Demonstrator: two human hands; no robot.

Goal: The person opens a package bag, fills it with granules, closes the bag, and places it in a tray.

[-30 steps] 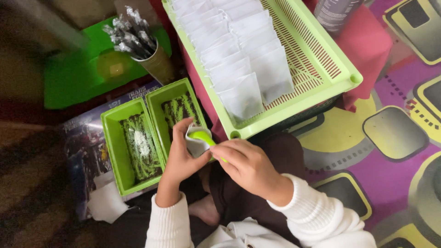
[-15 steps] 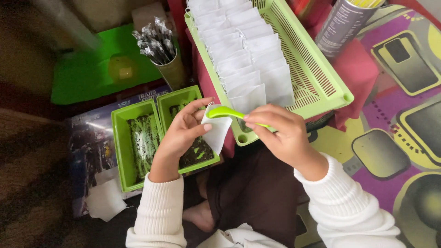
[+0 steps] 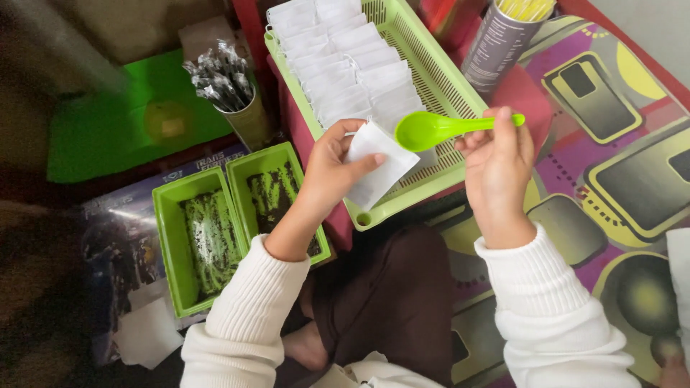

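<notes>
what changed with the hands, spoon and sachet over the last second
The right hand lifted the bright green plastic spoon from low beside the two green plastic tubs up over the green slotted tray. The left hand raised the small white paper sachet with it. Both grips held; the tubs and the tray's rows of sachets stayed as they were.

The left hand [image 3: 332,162] pinches a small white square sachet [image 3: 377,165]. Just above it, rows of the same white sachets [image 3: 345,65] overlap in a green tray [image 3: 438,86]. Above the right hand [image 3: 496,162] stands a grey printed can [image 3: 496,43]. Left of the left hand, a cup holds silvery wrapped sticks [image 3: 219,75].
</notes>
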